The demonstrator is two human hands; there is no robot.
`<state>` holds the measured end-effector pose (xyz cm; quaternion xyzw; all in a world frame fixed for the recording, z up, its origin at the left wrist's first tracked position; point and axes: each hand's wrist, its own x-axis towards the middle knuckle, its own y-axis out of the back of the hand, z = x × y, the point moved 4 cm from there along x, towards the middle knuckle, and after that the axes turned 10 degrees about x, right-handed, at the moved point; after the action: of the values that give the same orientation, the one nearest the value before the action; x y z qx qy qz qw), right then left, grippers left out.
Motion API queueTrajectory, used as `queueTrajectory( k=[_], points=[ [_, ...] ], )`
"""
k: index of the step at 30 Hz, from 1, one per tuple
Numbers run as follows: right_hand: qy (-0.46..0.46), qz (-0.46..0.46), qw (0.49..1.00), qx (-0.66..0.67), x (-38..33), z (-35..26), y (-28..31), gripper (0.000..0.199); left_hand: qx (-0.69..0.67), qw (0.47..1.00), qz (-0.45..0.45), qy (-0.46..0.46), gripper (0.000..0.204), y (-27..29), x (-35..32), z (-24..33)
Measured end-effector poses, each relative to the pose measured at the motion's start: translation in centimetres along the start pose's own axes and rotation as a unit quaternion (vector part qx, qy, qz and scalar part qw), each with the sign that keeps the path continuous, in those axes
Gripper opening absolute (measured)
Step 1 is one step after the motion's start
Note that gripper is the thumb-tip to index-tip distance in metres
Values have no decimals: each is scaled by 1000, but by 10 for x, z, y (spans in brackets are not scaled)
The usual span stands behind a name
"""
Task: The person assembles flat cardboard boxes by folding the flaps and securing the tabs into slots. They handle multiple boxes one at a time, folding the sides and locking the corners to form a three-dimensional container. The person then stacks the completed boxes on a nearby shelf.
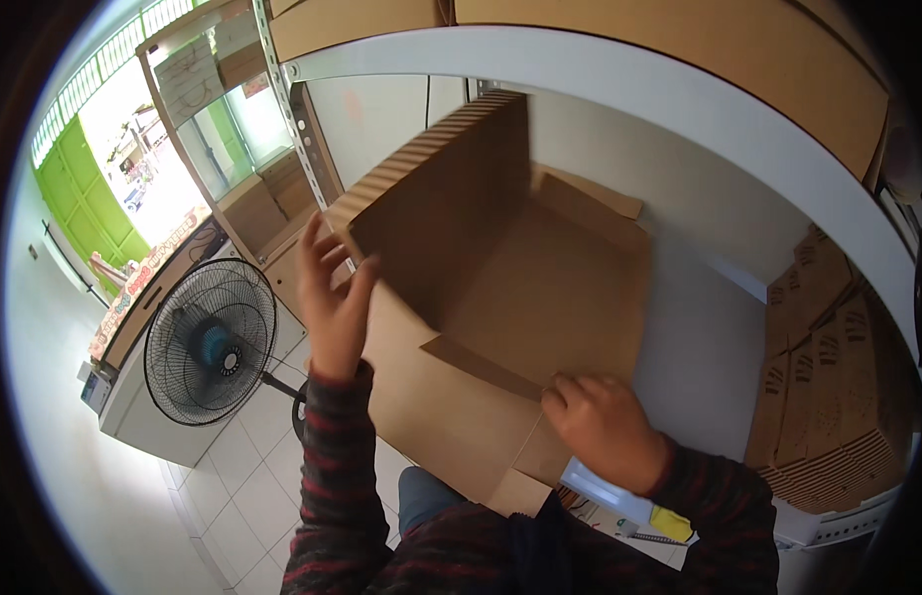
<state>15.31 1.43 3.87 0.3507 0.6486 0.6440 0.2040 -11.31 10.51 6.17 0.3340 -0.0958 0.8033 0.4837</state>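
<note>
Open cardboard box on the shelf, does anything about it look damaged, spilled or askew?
Nothing looks plainly torn or spilled. The cardboard box does look untidy: its front flap spreads out toward the person, and beside the left hand a striped-edged cardboard stack stands on edge.

1 black fan [198, 347] with blue near its centre stands on the white tiled floor [247, 501], in front of a counter [153, 424]. A patterned cloth [141, 288] lies along the counter's top. Beyond are a green door [84, 183] and a bright opening. A glass-paned cabinet [247, 203] stands near the shelf's perforated post [305, 139]. Brown boxes [679, 50] sit above the shelf's pale beam [719, 106].
</note>
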Motion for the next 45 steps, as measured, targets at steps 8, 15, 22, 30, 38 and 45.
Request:
queueTrajectory(
  k=[8,15,22,30,38,45],
  points=[
    [-57,53,911,404,24,72,-23,17,202,968,146,-9,76,53,-64,3],
    [-149,59,864,478,33,95,-44,24,204,930,-177,-248,49,-35,-91,53],
    [-184,36,846,499,29,106,-51,29,252,883,-285,-274,35,-97,-89,28],
    [-1,16,954,299,20,112,-5,30,196,912,-271,-237,17,-97,-88,19],
    [-55,65,958,274,23,102,3,10,99,889,-407,-184,10,-96,-91,27],
    [-51,66,931,356,27,93,-3,26,141,920,-336,-147,16,-113,-88,32]
  ],
)
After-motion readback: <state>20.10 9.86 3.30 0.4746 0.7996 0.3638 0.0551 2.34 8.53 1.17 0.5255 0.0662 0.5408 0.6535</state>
